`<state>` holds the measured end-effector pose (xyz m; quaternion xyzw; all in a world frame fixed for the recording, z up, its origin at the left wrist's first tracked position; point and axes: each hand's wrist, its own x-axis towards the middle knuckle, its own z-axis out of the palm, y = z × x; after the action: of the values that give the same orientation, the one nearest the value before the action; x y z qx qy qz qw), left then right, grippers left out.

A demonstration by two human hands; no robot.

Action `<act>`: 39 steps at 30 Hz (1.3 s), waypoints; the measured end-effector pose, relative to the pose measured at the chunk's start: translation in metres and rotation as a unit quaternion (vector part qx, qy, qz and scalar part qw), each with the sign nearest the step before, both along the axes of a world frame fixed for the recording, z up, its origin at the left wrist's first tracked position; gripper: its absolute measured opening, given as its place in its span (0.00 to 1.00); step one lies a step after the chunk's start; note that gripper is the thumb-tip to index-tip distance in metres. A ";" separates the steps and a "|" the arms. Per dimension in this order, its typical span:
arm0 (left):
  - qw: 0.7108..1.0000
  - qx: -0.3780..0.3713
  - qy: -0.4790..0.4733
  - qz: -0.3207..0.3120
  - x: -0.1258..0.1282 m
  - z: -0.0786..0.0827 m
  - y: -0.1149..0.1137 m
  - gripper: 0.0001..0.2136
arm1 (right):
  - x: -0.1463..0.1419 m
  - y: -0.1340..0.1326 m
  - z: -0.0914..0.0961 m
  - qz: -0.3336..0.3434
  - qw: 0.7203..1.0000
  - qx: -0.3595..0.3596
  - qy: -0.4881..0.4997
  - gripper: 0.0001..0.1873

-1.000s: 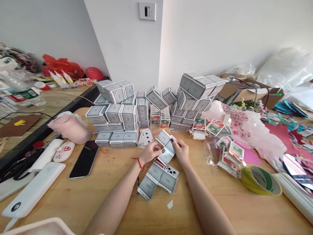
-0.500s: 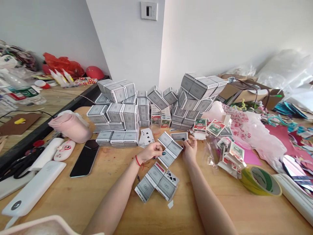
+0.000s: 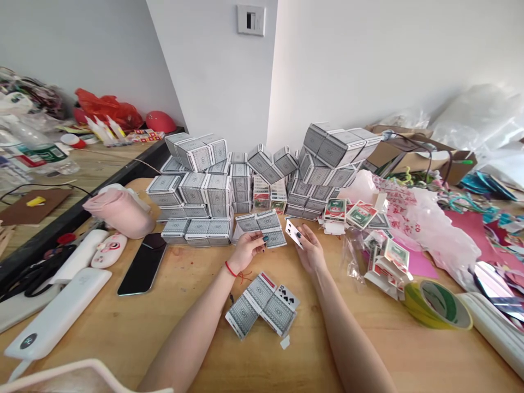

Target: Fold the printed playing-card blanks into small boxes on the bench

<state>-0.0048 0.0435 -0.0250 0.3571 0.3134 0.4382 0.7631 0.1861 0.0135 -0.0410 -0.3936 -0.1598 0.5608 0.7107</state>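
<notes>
My left hand (image 3: 250, 246) is closed on a folded-together piece of grey-backed playing cards (image 3: 270, 222), holding it by its lower left edge above the table. In my right hand (image 3: 310, 248) a single playing card (image 3: 293, 233) is gripped, its white spade face showing, just right of that piece with a small gap. Nearer to me lies another joined card piece (image 3: 260, 299), with a ten of spades (image 3: 287, 295) sticking out at its right. A small white scrap (image 3: 285, 342) lies beside it.
Stacked card blocks stand behind at left (image 3: 206, 188) and right (image 3: 327, 144). Card boxes (image 3: 335, 209), a torn box (image 3: 394, 256) and a tape roll (image 3: 438, 304) lie to the right. A phone (image 3: 142, 263), a power bank (image 3: 57, 311) and a pink pouch (image 3: 118, 210) lie left.
My left hand has carried the card piece left and turned it. My right hand has lifted the single card from the table and tipped it up, so its face shows.
</notes>
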 end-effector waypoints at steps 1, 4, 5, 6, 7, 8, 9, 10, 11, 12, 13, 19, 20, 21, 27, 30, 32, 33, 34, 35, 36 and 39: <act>1.000 -0.006 -0.005 0.016 0.000 0.000 0.001 0.11 | -0.001 -0.001 0.001 0.021 1.000 -0.006 -0.006 0.20; 0.997 -0.018 -0.022 0.069 0.001 0.000 0.003 0.10 | -0.005 -0.003 0.003 0.085 0.996 0.009 -0.023 0.12; 0.996 -0.022 -0.027 0.086 0.001 0.001 0.004 0.10 | -0.006 -0.004 0.003 0.096 0.995 0.018 -0.028 0.11; 0.994 -0.026 -0.031 0.101 0.001 0.001 0.004 0.10 | -0.007 -0.005 0.003 0.100 0.994 0.026 -0.035 0.11; 0.992 -0.030 -0.035 0.113 0.001 0.002 0.004 0.10 | -0.008 -0.005 0.003 0.100 0.994 0.032 -0.042 0.11; 0.991 -0.034 -0.038 0.123 0.001 0.002 0.004 0.10 | -0.009 -0.006 0.003 0.098 0.993 0.035 -0.050 0.12; 0.990 -0.038 -0.040 0.131 0.001 0.003 0.005 0.10 | -0.010 -0.007 0.003 0.097 0.993 0.036 -0.059 0.13; 0.989 -0.041 -0.041 0.135 0.001 0.003 0.004 0.10 | -0.011 -0.007 0.004 0.100 0.992 0.036 -0.066 0.14; 0.989 -0.042 -0.041 0.138 0.001 0.003 0.004 0.10 | -0.011 -0.008 0.004 0.106 0.991 0.036 -0.071 0.15; 0.988 -0.043 -0.042 0.139 0.001 0.003 0.004 0.10 | -0.011 -0.008 0.005 0.113 0.990 0.037 -0.075 0.16; 0.988 -0.043 -0.042 0.141 0.001 0.003 0.004 0.10 | -0.012 -0.009 0.006 0.119 0.989 0.038 -0.079 0.16; 0.987 -0.044 -0.041 0.147 0.002 0.002 0.004 0.09 | -0.014 -0.014 0.012 0.133 0.983 0.031 -0.120 0.16; 0.987 -0.043 -0.041 0.146 0.002 0.001 0.004 0.09 | -0.014 -0.015 0.013 0.140 0.981 0.028 -0.128 0.16; 0.988 -0.043 -0.042 0.146 0.002 0.001 0.004 0.09 | -0.015 -0.015 0.013 0.150 0.979 0.026 -0.136 0.16; 0.987 -0.042 -0.058 0.140 0.003 -0.001 0.005 0.09 | -0.015 -0.017 0.011 0.184 0.964 0.025 -0.190 0.14; 0.988 -0.038 -0.060 0.137 0.003 -0.003 0.005 0.09 | -0.016 -0.016 0.009 0.174 0.961 0.026 -0.214 0.14; 0.988 -0.037 -0.055 0.137 0.003 -0.004 0.005 0.10 | -0.016 -0.016 0.009 0.160 0.959 0.026 -0.230 0.14; 0.988 -0.038 -0.052 0.137 0.003 -0.004 0.005 0.10 | -0.017 -0.016 0.009 0.152 0.958 0.026 -0.240 0.14; 0.989 -0.038 -0.049 0.137 0.003 -0.004 0.005 0.10 | -0.017 -0.016 0.009 0.143 0.957 0.026 -0.249 0.14; 0.989 -0.038 -0.046 0.135 0.003 -0.004 0.005 0.10 | -0.017 -0.015 0.009 0.133 0.957 0.026 -0.258 0.14; 0.990 -0.036 -0.043 0.132 0.003 -0.004 0.005 0.10 | -0.018 -0.015 0.009 0.124 0.956 0.026 -0.264 0.14; 0.993 -0.022 -0.034 0.115 0.003 -0.003 0.005 0.10 | -0.018 -0.014 0.007 0.104 0.955 0.022 -0.276 0.14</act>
<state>-0.0015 0.0481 -0.0281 0.2865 0.3363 0.5279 0.7253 0.1680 -0.0010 -0.0340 -0.4981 -0.4021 0.4978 0.5852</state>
